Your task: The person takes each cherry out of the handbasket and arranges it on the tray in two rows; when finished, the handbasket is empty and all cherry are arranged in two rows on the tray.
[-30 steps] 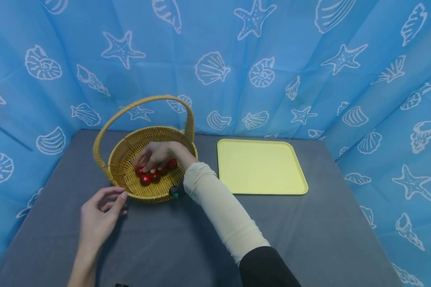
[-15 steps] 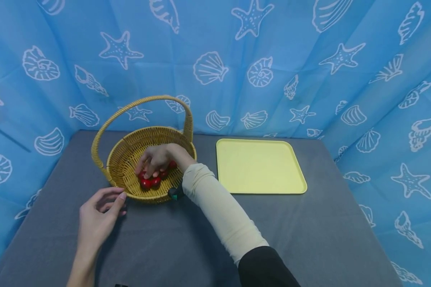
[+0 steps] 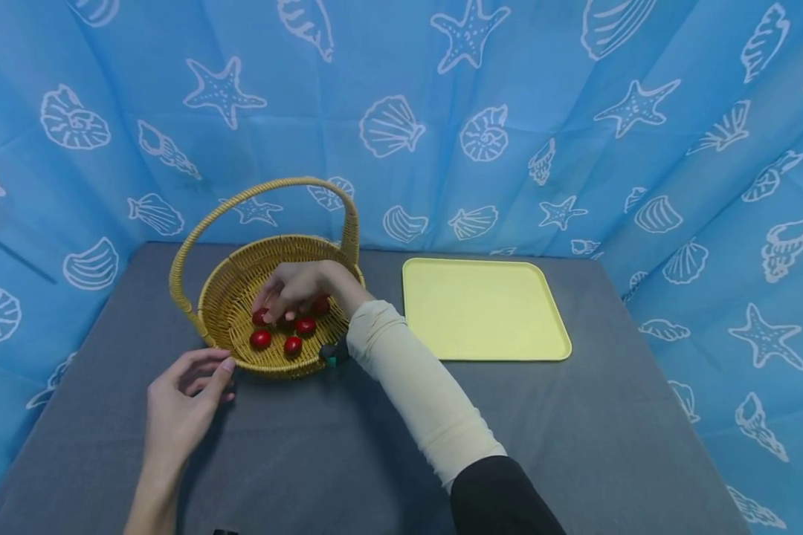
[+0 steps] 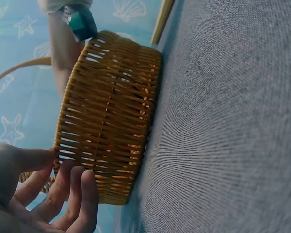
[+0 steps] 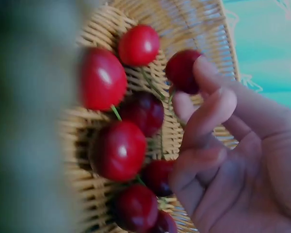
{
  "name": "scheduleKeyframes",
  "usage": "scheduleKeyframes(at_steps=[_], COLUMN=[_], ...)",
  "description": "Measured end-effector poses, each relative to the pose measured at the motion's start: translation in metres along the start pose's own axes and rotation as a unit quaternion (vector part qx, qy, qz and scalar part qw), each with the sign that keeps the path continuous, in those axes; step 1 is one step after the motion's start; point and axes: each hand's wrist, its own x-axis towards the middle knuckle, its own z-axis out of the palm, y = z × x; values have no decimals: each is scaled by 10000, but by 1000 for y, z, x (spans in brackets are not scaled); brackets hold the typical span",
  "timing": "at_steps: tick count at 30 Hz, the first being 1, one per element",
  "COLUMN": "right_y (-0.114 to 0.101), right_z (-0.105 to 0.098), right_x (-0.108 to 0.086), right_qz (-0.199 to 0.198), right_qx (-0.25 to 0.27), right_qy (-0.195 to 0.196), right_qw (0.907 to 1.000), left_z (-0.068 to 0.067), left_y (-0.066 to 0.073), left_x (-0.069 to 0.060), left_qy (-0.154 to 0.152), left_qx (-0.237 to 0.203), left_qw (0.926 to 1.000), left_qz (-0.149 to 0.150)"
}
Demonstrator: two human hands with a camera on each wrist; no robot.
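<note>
Sleeve cuts right across the view here, cream with black at the elbow, reaching over the near right rim and hiding part of the basket! A dark wrist device with a green face sits close by that rim, and the woven handle arches overhead, planted left and right. Off to the right, apart from the basket, lies the yellow tray, flat on the grey tabletop, with the shell-print curtain behind. Into the basket we go: other cherries, bright and deep red, lie loosely across the woven bottom. And there's the dark cherry, inside the basket, pinched by the curled fingers of the right hand! It's nearly round, no clear long axis, green stem trailing toward the hand. Over on the left, the left hand pinches the basket's near rim, remaining fingers spread along the outer wall
</note>
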Motion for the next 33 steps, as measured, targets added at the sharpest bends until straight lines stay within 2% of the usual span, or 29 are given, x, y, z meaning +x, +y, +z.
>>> scheduleKeyframes(at_steps=[10,20,26,31,33], right_y=[1,-5,-2,8,13], right_z=[-22,-36,-41,-48,-52], right_x=[-19,-52,-77,-105,-118], right_qz=[-557,-1234,-1572,-1751,-1795], right_qx=[35,18,-96,228,207], right_qy=[257,371,510,585,712], right_qw=[9981,9917,9862,9825,9810], left_z=[0,-1,-1,-1,-1], left_y=[-1,-2,-2,-1,0], left_x=[1,2,2,1,1], left_qy=[21,-33,-54,-64,-84], left_qx=[-3,-155,-245,-169,-160], left_qw=[10000,9998,9995,9995,9996], left_qz=[43,-93,-208,-248,-201])
